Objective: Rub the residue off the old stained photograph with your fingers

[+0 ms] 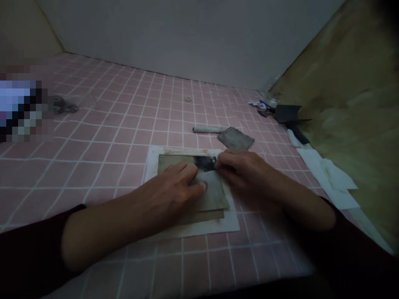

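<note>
A stack of thin grey-brown sheets [212, 195] lies on a white paper sheet [152, 166], which rests on a pink tiled mat [93, 166]. My left hand [168, 191] lies over the sheet's near left part, with fingertips and thumb pressed onto its surface. My right hand [243, 170] comes in from the right, its fingertips at a black flaky patch [205, 163] on the top sheet's far edge. Between my hands, the patch is partly hidden by my fingers.
Beyond the paper lie a metal rod [207, 130] and a grey flat scrap [236, 138]. Black angular pieces [288, 113] and white paper strips [327, 178] line the mat's right edge. A small ring [188, 99] sits far back, a dark scrap [65, 105] far left.
</note>
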{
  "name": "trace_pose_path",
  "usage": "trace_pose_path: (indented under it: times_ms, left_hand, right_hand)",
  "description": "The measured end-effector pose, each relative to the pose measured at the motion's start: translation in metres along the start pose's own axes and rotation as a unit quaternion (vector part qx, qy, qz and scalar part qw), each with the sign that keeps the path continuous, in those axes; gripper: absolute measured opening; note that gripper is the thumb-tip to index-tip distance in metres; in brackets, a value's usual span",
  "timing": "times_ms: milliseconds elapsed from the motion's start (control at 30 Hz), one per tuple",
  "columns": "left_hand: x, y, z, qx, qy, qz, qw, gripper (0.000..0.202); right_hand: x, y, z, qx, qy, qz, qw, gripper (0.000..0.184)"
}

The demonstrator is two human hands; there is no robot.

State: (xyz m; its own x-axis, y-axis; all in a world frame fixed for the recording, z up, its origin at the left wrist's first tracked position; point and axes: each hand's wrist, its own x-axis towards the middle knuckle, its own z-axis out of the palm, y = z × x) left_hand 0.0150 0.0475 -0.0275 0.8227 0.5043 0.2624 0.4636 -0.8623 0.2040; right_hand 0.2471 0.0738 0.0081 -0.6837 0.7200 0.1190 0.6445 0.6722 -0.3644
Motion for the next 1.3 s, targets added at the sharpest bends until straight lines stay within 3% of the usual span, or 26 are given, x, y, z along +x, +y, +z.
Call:
trace_pose_path:
  times_ms: [67, 167, 300, 500, 600, 733, 833, 933, 1133, 1300]
  left_hand:
    - [0.0, 0.0, -0.001, -0.007, 0.001, 0.0, 1.0, 0.026]
    - [0.001, -0.001, -0.001, -0.007, 0.009, 0.003, 1.0, 0.027]
    - [0.001, -0.001, 0.001, -0.002, 0.012, 0.003, 1.0, 0.025]
    - [0.0, 0.0, 0.003, 0.014, 0.01, 0.0, 1.0, 0.02]
    - [0.0, 0.0, 0.004, 0.017, 0.006, -0.002, 1.0, 0.02]
    - [0.0, -0.001, 0.006, 0.007, 0.02, 0.005, 1.0, 0.021]
    - [0.0, -0.001, 0.007, 0.003, 0.035, 0.009, 0.999, 0.022]
    - [-0.001, -0.002, 0.007, 0.008, 0.047, 0.01, 0.999, 0.022]
    - [-0.002, -0.003, 0.011, 0.004, 0.041, 0.006, 0.999, 0.019]
    - [-0.003, -0.002, 0.01, -0.013, 0.03, 0.0, 0.999, 0.016]
  right_hand:
    - [-0.003, 0.003, -0.009, 0.03, 0.028, 0.022, 0.999, 0.013]
    - [-0.003, 0.001, -0.017, 0.191, 0.072, 0.069, 0.976, 0.005]
    - [0.001, -0.002, -0.013, 0.424, 0.046, 0.146, 0.893, 0.007]
    - [0.004, -0.001, -0.003, 0.601, 0.024, 0.226, 0.766, 0.01]
    - [0.004, -0.001, 0.0, 0.649, 0.018, 0.237, 0.722, 0.011]
    - [0.003, -0.001, 0.003, 0.687, 0.01, 0.241, 0.686, 0.013]
    - [0.003, 0.0, 0.003, 0.696, 0.022, 0.243, 0.676, 0.013]
    - [0.003, 0.0, 0.004, 0.686, 0.03, 0.242, 0.685, 0.014]
    - [0.003, 0.005, 0.007, 0.644, 0.04, 0.2, 0.737, 0.014]
    - [0.001, 0.006, 0.005, 0.57, 0.034, 0.178, 0.801, 0.009]
